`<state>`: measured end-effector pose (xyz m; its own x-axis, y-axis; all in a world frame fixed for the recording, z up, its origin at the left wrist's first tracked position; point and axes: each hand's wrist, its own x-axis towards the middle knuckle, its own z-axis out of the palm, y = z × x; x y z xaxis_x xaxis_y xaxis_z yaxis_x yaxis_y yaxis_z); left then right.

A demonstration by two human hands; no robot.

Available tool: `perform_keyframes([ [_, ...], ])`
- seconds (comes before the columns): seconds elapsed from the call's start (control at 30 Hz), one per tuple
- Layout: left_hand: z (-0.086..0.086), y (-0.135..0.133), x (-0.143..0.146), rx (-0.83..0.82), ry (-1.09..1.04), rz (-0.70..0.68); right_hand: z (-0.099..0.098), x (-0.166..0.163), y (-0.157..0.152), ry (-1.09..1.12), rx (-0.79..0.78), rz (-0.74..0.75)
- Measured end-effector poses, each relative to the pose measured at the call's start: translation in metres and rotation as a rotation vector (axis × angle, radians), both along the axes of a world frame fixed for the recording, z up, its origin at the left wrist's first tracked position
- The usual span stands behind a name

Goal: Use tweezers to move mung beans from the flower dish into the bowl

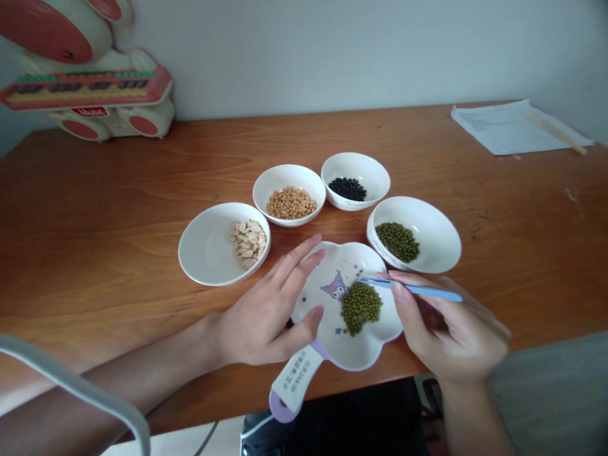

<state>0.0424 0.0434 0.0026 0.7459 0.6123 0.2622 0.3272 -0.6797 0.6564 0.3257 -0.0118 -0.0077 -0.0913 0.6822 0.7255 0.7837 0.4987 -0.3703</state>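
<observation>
A white flower-shaped dish (332,354) with a purple rim, a cartoon print and a labelled handle sits near the table's front edge. Green mung beans (361,307) lie heaped in it. My left hand (270,307) rests over the dish's left side, fingers stretched out and thumb apart, with nothing gripped. My right hand (451,323) pinches blue tweezers (427,291); their tips reach the upper edge of the heap. Whether a bean is between the tips is too small to tell. Just behind my right hand is a white bowl (439,234) with more mung beans (398,241).
Three more white bowls arc behind the dish: one with pale flat seeds (247,244), one with tan soybeans (291,203), one with black beans (348,189). A rabbit toy piano (90,88) stands back left. Paper (513,130) with a stick lies back right. A grey cable-like bar (85,386) crosses lower left.
</observation>
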Motion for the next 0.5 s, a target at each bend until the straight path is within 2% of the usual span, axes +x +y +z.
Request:
perform_keyframes([
  [0.17, 0.0000, -0.0001, 0.0000, -0.022, -0.008, -0.003, -0.0017, 0.0020, -0.0030, -0.016, 0.018, -0.063],
  [0.5, -0.0003, -0.0001, 0.0001, -0.008, 0.001, 0.000, 0.0028, 0.0001, 0.0006, -0.078, 0.035, -0.033],
])
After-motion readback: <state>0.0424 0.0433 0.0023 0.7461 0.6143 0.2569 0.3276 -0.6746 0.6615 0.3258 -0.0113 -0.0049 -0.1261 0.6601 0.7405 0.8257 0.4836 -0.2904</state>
